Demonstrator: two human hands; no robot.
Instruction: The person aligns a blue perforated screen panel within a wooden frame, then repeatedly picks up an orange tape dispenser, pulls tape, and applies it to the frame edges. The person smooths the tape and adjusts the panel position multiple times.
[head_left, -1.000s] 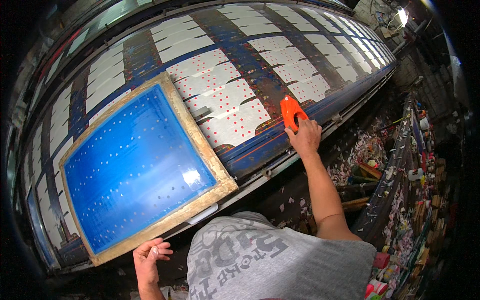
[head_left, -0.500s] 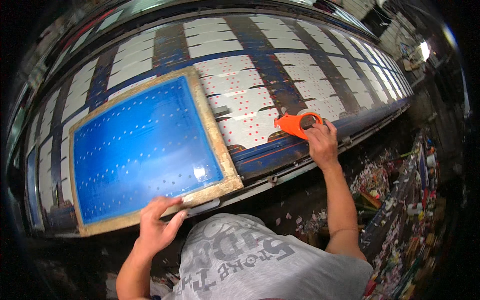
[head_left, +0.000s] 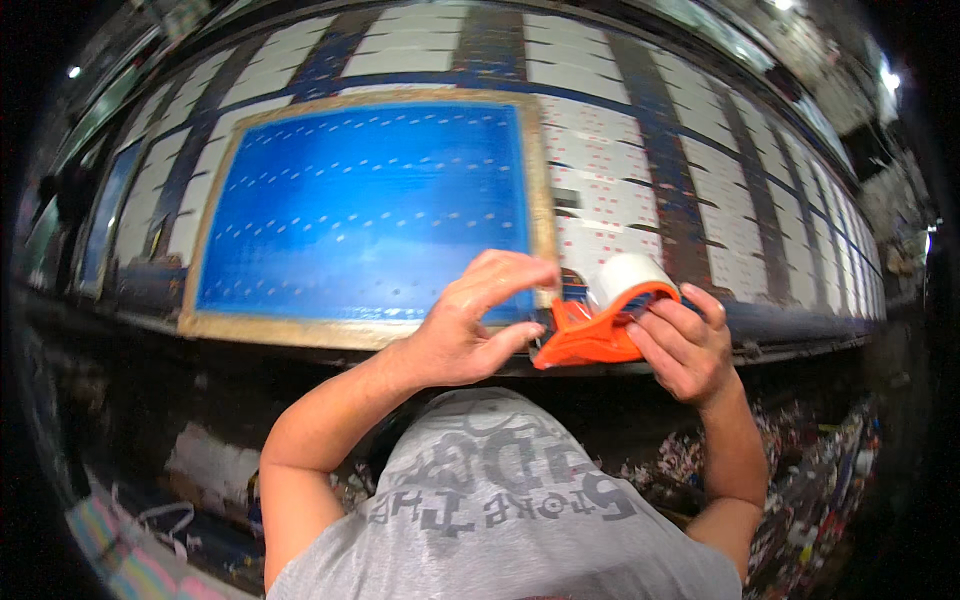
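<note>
An orange tape dispenser with a roll of whitish tape is in my right hand, whose fingers wrap its ring-shaped side. My left hand is at the dispenser's front end, thumb and fingers apart around the cutting edge; any tape between them is too blurred to make out. Behind my left hand lies a framed printing screen with a blue surface, rows of small pale dots and a worn wooden frame.
The long printing table carries rows of white sheets. Just right of the screen, sheets bear red dots. A small grey piece sits by the frame's right edge. Paper scraps litter the floor at right.
My right hand has brought the tape dispenser down toward my body and turned it, showing the roll. My left hand has left the screen's lower frame and come to the dispenser's front. The view has turned.
</note>
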